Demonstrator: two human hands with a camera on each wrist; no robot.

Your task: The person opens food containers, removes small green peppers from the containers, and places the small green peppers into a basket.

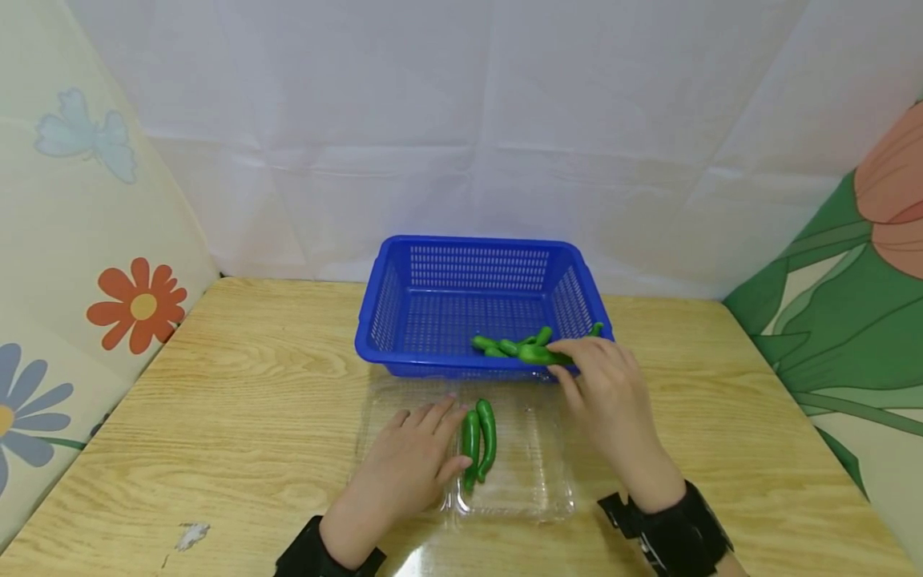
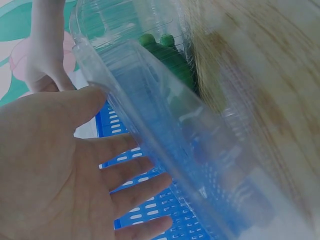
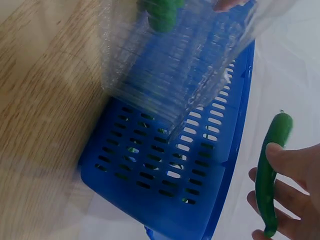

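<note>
My right hand (image 1: 613, 393) pinches a green chili pepper (image 3: 272, 172) between thumb and fingers, over the near right rim of the blue basket (image 1: 476, 248). Several more green peppers (image 1: 485, 343) lie inside the basket near that corner. In front of it rests a clear plastic clamshell box (image 1: 537, 481), its lid opened out to the left. Two green peppers (image 1: 486, 441) lie side by side in its right half. My left hand (image 1: 411, 457), fingers extended, rests along the box's lid and middle fold, with the thumb beside the peppers. In the left wrist view its fingertips (image 2: 160, 225) touch the clear plastic.
The wood-grain table (image 1: 274, 385) carries everything, with a worn pale patch (image 1: 191, 536) at the front left. A white cloth backdrop (image 1: 324, 120) stands right behind the basket. Flower-patterned panels (image 1: 43, 240) border both sides.
</note>
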